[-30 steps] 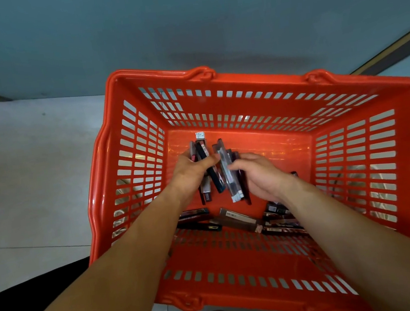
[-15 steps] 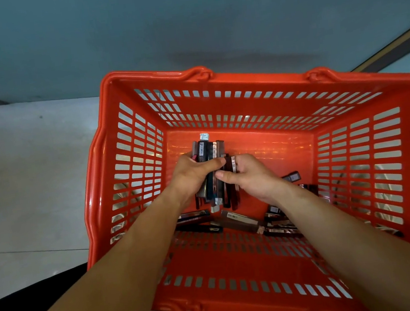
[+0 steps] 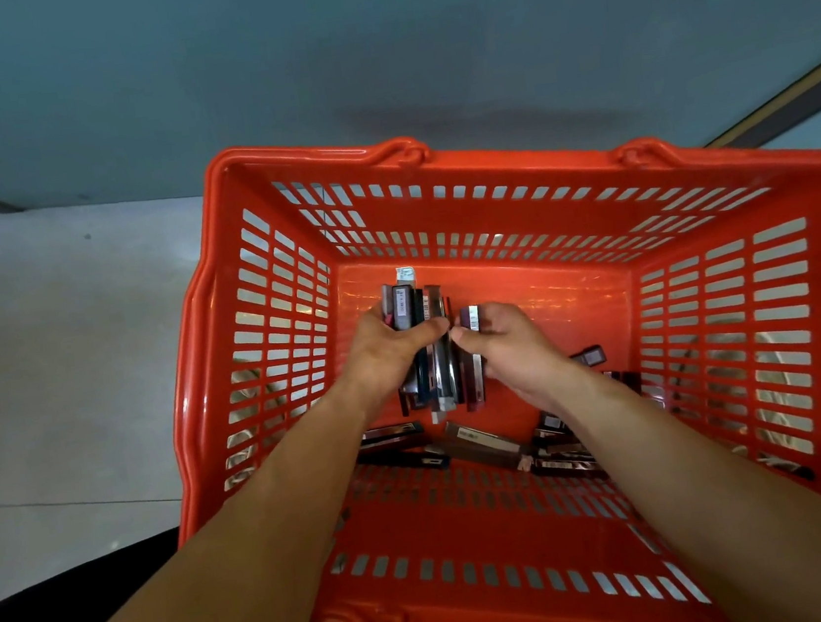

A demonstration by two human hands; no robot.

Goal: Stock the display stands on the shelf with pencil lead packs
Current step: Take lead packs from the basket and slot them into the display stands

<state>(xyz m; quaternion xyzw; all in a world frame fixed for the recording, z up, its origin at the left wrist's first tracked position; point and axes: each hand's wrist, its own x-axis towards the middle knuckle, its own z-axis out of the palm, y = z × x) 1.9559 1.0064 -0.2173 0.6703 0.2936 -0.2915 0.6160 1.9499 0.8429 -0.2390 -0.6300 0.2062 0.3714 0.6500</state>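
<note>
Your left hand now grips the earlier-splayed lead packs bunched together near the basket's far wall, your right hand pinching another pack alongside.

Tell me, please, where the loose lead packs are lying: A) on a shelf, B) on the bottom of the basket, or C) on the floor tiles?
B: the loose packs lie on the bottom of the orange basket, nearer the person than the bundle that the left hand and right hand hold.
</note>
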